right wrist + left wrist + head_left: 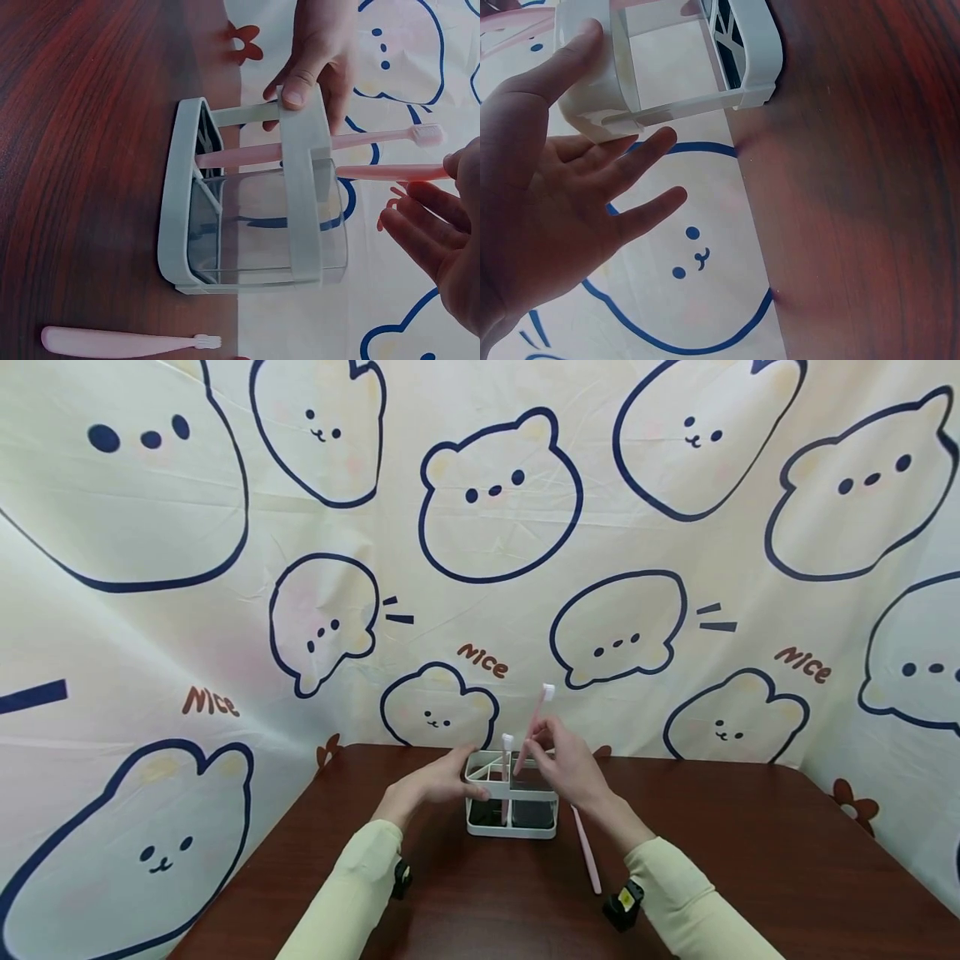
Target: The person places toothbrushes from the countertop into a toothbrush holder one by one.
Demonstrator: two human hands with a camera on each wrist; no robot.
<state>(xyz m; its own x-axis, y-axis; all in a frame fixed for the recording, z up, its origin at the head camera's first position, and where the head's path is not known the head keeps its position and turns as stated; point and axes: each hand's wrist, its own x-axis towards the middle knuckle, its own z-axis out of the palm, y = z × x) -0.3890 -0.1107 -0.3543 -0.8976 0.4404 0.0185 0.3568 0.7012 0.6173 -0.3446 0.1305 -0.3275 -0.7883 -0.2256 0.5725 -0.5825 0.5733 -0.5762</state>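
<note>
A white toothbrush holder (517, 795) with a clear cup (255, 225) on one side stands on the table. My left hand (437, 779) grips the holder's upper rim from the left, the thumb on its near side and some fingers behind. One pink toothbrush (255, 155) stands upright in the holder. My right hand (568, 764) pinches a second pink toothbrush (534, 718), bristles up, its handle end just above the holder's top by the standing one. On the table, right of the holder, lies a third pink toothbrush (587, 852).
The dark brown wooden table (720, 852) runs back to a pale cloth (495, 618) printed with cartoon animals, which also hangs at both sides. Each wrist wears a small black device, the right one (624, 905) close to the lying toothbrush.
</note>
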